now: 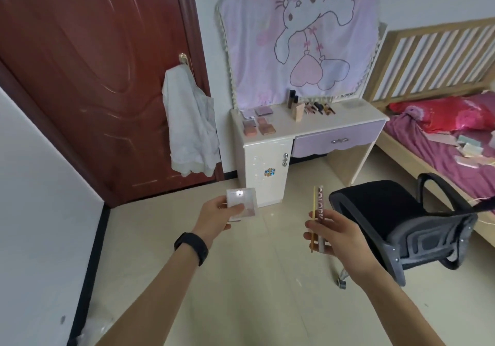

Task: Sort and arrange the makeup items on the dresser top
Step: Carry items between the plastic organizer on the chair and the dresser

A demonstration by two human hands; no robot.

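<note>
Makeup items: palettes (258, 125) lie at the left end of the far dresser top (325, 125); bottles and brushes (313, 107) sit along its back.
My left hand (214, 215): raised near, fingers pinching a clear compact (242, 201).
My right hand (338, 233): raised near, fingers curled round a lettered tube (320, 206) and thin yellow stick (314, 203).

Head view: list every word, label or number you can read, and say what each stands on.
"COLORK": down the tube in the right hand; any further letters are hidden behind the fingers.
Clear case in the left hand: print washed out by glare, unreadable.
Makeup on the dresser: too small to read.
Cartoon cloth behind it: drawing only, no readable words.
</note>
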